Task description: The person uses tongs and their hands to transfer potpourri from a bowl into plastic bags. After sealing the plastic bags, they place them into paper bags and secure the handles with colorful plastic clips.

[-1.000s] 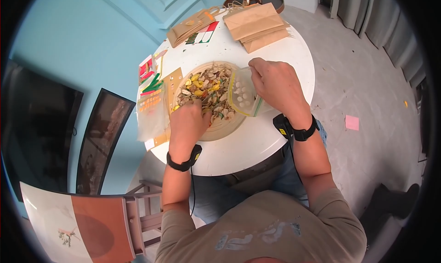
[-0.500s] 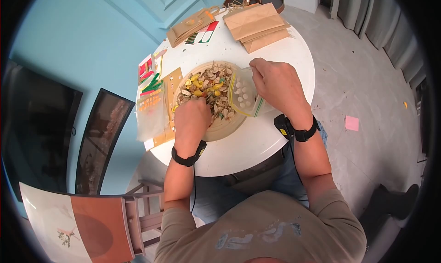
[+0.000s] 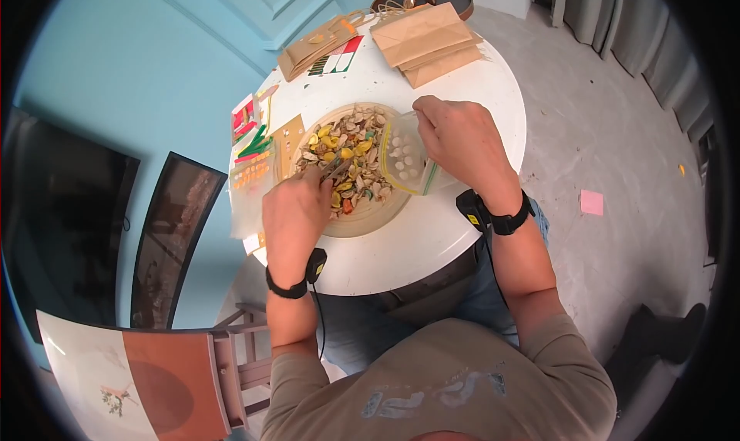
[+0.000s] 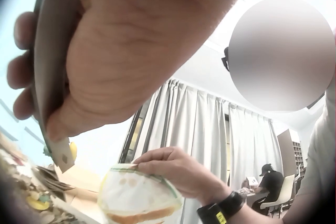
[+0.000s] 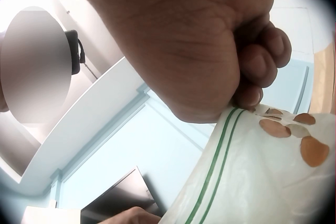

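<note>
My left hand (image 3: 295,210) grips a pair of metal tweezers (image 4: 51,61), seen close up in the left wrist view. In the head view their tips lie over a round beige tray (image 3: 370,223) heaped with dried petals and chips (image 3: 351,144), with yellow pieces among them. My right hand (image 3: 462,136) pinches the top edge of a clear zip bag (image 3: 407,157), holding it up at the tray's right side. The bag has a green seal line and round spots on it, brownish in the right wrist view. Part of the left fingers is hidden behind the palm.
Folded brown paper bags (image 3: 424,44) lie at the far side of the round white table (image 3: 385,264), a second stack (image 3: 320,48) to their left. Another bag with orange dots (image 3: 250,186) and green strips (image 3: 254,144) lie at the left edge. A wooden chair (image 3: 247,356) stands at left.
My left hand dipped into the petals, then drew back toward the left, and the tweezers now show over the tray. The right hand with the bag stays nearly in place.
</note>
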The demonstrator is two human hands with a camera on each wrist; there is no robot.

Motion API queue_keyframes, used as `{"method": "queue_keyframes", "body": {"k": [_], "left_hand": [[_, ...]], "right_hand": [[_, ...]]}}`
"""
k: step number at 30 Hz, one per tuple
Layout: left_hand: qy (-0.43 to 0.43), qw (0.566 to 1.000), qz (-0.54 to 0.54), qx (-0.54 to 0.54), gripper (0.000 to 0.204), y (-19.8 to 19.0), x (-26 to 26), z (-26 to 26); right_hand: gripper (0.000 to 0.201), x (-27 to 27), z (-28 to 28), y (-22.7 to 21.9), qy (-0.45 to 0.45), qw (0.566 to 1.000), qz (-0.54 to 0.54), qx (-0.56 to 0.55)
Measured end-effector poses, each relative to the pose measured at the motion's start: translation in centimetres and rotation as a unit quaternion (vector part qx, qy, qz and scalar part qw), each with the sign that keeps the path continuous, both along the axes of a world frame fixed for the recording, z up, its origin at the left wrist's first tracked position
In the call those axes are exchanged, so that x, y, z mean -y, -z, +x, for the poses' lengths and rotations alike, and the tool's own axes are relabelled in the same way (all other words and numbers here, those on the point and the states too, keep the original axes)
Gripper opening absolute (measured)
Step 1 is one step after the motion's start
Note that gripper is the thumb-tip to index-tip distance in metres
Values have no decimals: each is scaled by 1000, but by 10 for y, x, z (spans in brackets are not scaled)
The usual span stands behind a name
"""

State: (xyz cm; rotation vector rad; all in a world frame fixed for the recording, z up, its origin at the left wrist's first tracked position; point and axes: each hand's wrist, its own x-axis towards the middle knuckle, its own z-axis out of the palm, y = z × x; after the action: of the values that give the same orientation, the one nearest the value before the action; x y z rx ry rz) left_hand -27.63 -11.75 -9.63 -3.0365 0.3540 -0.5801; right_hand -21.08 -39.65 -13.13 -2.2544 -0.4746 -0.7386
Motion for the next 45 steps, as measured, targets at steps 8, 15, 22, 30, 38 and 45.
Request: {"method": "queue_keyframes", "body": {"k": [8, 15, 22, 30, 38, 45], "left_hand": [[83, 996, -41, 17, 20, -38, 38, -25], [140, 989, -26, -30, 31, -26, 61, -9], [46, 998, -46, -24, 31, -32, 15, -14], [-61, 995, 5, -74, 33, -9, -27, -10], [-45, 996, 40, -71, 30, 32, -25, 13], [-43, 995, 73, -56, 23, 43, -13, 15]], "right_hand": [[17, 1, -1, -6, 20, 996, -54, -70], [12, 1, -2, -2, 3, 1000, 2, 10], [12, 4, 0, 0, 7, 1000, -4, 13], [12, 3, -1, -2, 7, 1000, -6, 10], [18, 0, -4, -8, 22, 996, -57, -63], [18, 3, -2, -6, 17, 997, -52, -61]]}}
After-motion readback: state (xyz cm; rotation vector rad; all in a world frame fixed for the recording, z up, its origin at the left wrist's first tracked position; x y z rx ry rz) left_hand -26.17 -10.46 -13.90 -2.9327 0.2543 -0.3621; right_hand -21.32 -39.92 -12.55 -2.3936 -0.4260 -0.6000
